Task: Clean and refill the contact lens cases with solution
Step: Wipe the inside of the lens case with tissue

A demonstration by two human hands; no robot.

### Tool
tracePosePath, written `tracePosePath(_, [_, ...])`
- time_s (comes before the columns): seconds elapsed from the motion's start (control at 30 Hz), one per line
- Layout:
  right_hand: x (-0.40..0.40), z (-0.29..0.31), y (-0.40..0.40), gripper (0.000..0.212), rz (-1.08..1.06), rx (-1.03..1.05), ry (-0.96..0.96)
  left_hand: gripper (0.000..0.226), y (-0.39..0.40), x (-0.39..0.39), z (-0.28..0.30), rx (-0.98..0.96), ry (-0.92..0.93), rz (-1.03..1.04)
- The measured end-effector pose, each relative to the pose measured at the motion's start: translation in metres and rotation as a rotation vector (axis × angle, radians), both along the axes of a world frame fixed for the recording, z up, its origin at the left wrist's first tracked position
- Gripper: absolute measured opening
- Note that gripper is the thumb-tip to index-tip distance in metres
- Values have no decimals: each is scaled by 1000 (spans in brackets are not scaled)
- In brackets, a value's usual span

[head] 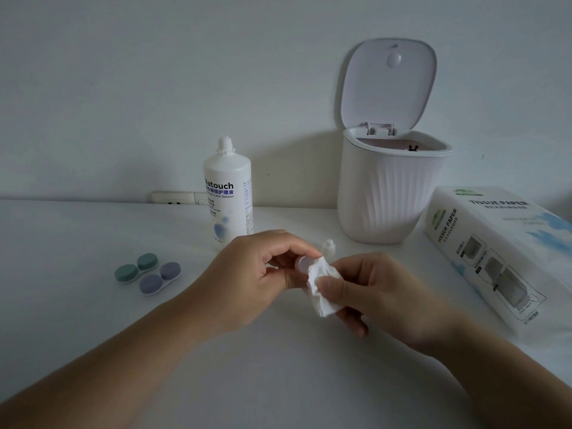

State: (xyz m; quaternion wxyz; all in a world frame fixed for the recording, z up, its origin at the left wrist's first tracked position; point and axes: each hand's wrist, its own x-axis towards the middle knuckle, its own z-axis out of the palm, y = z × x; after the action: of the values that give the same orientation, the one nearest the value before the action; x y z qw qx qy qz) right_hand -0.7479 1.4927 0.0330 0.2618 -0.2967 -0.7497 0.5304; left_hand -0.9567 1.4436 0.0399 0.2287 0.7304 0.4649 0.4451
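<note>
1. Wiping step, by the look of it: left hand [247, 274] grip pinching a small pale lens case piece [301, 264] above the counter [77, 320].
2. Right hand [377, 292] grip pinching tissue [322, 289] against it.
3. Next, probably: filling from uncapped solution bottle [229, 196], steadily; green case [136, 267] and purple case [160, 278] waiting capped, left.
</note>
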Motion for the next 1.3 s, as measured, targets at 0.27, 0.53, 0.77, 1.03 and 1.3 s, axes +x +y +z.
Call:
tracePosePath(0.27, [1,5,2,33,-96,-29,222,30,-6,23,-8,85,-132,76])
tracePosePath(0.53, [2,1,0,31,30,12,3,33,-5,0,0,-18,0,-46])
tracePosePath(0.77, [0,4,1,34,-119,61,146,28,-3,11,-4,98,-64,107])
tracePosePath(1.03, [4,8,8,24,-185,7,188,26,1,11,-7,208,-52,180])
tracePosePath(1.3, [17,5,21,18,-483,231,69,25,9,-5,-11,90,-176,215])
